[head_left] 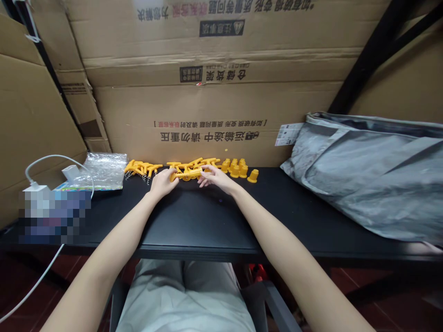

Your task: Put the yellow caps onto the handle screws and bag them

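Observation:
My left hand (165,182) is closed around one end of a yellow plastic corkscrew (189,174), held sideways just above the black table. At its other end, my right hand (218,179) pinches it between thumb and forefinger, the remaining fingers loosely curled. Whether a metal spiral sits inside is hidden. Behind my hands lies a row of yellow T-shaped pieces (210,161), partly covered by the held one. To the left is a pile of yellow T-handles with metal spirals (142,168). Right of my right hand stand several yellow cup-shaped pieces (243,171).
A cardboard sheet (214,101) walls off the table's back. On the right slumps a large grey bag (367,180). A clear plastic packet (105,170), a white charger (37,198) and its cable (51,157) occupy the left. The black table's (204,226) front edge is above my lap.

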Demonstrator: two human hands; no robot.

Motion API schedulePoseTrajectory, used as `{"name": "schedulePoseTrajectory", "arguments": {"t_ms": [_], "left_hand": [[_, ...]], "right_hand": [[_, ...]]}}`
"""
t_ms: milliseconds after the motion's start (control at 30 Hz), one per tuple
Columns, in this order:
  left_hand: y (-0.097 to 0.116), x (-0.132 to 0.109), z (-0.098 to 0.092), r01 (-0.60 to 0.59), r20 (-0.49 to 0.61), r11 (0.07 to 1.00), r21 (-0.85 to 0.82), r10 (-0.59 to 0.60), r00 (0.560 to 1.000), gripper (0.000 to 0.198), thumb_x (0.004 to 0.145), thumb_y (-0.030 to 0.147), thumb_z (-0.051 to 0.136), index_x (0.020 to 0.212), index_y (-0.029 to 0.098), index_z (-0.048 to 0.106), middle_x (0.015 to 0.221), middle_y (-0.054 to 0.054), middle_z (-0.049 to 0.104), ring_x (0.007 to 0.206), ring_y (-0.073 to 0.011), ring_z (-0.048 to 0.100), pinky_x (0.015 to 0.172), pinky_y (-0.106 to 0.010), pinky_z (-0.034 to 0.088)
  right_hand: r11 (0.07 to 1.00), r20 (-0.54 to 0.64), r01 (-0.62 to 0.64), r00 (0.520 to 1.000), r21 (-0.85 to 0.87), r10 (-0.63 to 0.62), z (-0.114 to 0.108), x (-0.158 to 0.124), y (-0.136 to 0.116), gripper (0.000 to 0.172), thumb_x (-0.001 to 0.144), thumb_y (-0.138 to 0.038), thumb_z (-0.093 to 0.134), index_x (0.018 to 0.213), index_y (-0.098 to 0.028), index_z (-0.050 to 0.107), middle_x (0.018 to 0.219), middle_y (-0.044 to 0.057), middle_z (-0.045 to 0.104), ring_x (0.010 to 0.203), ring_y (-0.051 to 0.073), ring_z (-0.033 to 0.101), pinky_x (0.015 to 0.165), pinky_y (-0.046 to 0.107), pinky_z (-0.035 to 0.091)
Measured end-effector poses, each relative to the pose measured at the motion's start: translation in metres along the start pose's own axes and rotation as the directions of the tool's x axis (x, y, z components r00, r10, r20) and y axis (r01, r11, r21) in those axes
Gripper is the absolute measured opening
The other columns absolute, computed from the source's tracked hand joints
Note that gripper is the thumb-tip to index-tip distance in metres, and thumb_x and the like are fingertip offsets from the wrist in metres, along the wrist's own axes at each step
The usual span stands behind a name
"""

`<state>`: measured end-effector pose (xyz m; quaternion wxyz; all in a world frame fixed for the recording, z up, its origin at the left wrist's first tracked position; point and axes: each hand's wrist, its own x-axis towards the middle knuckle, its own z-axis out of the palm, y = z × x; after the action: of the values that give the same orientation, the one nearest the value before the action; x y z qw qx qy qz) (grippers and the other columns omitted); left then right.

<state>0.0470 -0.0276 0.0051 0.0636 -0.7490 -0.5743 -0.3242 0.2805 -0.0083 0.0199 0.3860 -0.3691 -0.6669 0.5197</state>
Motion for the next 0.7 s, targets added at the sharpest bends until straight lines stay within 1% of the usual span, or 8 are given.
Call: {"name": "schedulePoseTrajectory", "arguments": {"t_ms": [67, 133, 200, 300, 467, 567, 633, 700], "left_hand": [[-0.001, 0.000, 0.000, -0.018, -0.008, 1.000, -0.012, 0.018, 1.000, 0.031, 0.079, 0.029, 0.056, 0.108, 0.023, 0.065, 0.105, -0.005, 0.069, 0.094, -0.0201, 0.063, 0.084, -0.029, 0.048], [-0.001, -0.001, 0.000, -0.030, -0.010, 0.999, -0.016, 0.030, 0.999, 0.031, 0.079, 0.029, 0.056, 0.108, 0.024, 0.065, 0.105, -0.005, 0.069, 0.094, -0.0195, 0.063, 0.085, -0.029, 0.048], [-0.001, -0.001, 0.000, -0.035, -0.010, 0.999, -0.014, 0.035, 0.999, 0.032, 0.079, 0.029, 0.056, 0.109, 0.023, 0.065, 0.104, -0.004, 0.069, 0.094, -0.0191, 0.063, 0.085, -0.028, 0.048], [-0.001, 0.000, 0.000, -0.032, -0.017, 0.999, -0.014, 0.032, 0.999, 0.033, 0.079, 0.029, 0.055, 0.110, 0.022, 0.064, 0.105, -0.005, 0.068, 0.094, -0.0194, 0.063, 0.085, -0.029, 0.048], [-0.001, 0.000, 0.000, -0.026, -0.030, 0.999, -0.019, 0.025, 0.999, 0.032, 0.079, 0.028, 0.056, 0.109, 0.021, 0.064, 0.106, -0.006, 0.069, 0.095, -0.0202, 0.063, 0.085, -0.030, 0.049], [0.001, 0.000, -0.001, -0.030, -0.029, 0.999, -0.023, 0.029, 0.999, 0.032, 0.079, 0.027, 0.056, 0.109, 0.021, 0.064, 0.106, -0.006, 0.069, 0.095, -0.0201, 0.063, 0.086, -0.030, 0.048], [0.001, -0.001, -0.001, -0.036, -0.022, 0.999, -0.026, 0.036, 0.999, 0.032, 0.079, 0.027, 0.055, 0.109, 0.022, 0.064, 0.106, -0.005, 0.069, 0.095, -0.0197, 0.063, 0.086, -0.029, 0.048], [0.001, -0.001, -0.001, -0.041, -0.016, 0.999, -0.026, 0.040, 0.999, 0.032, 0.079, 0.028, 0.055, 0.109, 0.023, 0.064, 0.106, -0.004, 0.069, 0.095, -0.0193, 0.063, 0.086, -0.029, 0.048]], "right_hand": [[1.000, -0.014, -0.014, 1.000, -0.020, 0.014, 0.001, 0.001, 0.002, 0.028, 0.089, -0.042, 0.059, 0.097, -0.015, 0.054, 0.059, 0.001, 0.067, 0.050, 0.012, 0.064, 0.052, 0.021, 0.050], [0.997, -0.039, -0.056, 0.998, -0.056, 0.054, 0.003, 0.002, 0.004, 0.038, 0.089, -0.052, 0.054, 0.079, -0.016, 0.053, 0.050, 0.001, 0.062, 0.040, 0.011, 0.058, 0.045, 0.021, 0.047], [0.990, -0.054, -0.108, 0.993, -0.088, 0.104, 0.004, 0.003, 0.005, 0.047, 0.090, -0.059, 0.045, 0.070, -0.017, 0.050, 0.045, 0.002, 0.060, 0.036, 0.010, 0.054, 0.040, 0.020, 0.043], [0.986, -0.036, -0.146, 0.989, -0.083, 0.143, 0.003, 0.002, 0.001, 0.048, 0.092, -0.058, 0.041, 0.071, -0.017, 0.050, 0.053, 0.005, 0.065, 0.040, 0.011, 0.058, 0.041, 0.019, 0.043], [0.994, 0.082, -0.111, 0.990, -0.011, 0.112, -0.005, -0.006, -0.007, 0.030, 0.088, -0.043, 0.059, 0.081, -0.015, 0.055, 0.077, 0.008, 0.072, 0.059, 0.012, 0.067, 0.053, 0.019, 0.049], [0.992, 0.139, -0.130, 0.982, -0.002, 0.129, -0.009, -0.008, -0.007, 0.035, 0.088, -0.046, 0.059, 0.077, -0.013, 0.058, 0.071, 0.009, 0.071, 0.059, 0.013, 0.067, 0.056, 0.021, 0.050], [0.986, 0.127, -0.164, 0.978, -0.022, 0.165, -0.009, -0.006, -0.005, 0.044, 0.090, -0.052, 0.051, 0.075, -0.011, 0.059, 0.061, 0.009, 0.068, 0.054, 0.014, 0.065, 0.053, 0.021, 0.050], [0.980, 0.100, -0.193, 0.975, -0.042, 0.197, -0.008, -0.003, -0.001, 0.049, 0.092, -0.055, 0.045, 0.076, -0.011, 0.059, 0.059, 0.009, 0.067, 0.050, 0.013, 0.064, 0.048, 0.020, 0.048]]}}
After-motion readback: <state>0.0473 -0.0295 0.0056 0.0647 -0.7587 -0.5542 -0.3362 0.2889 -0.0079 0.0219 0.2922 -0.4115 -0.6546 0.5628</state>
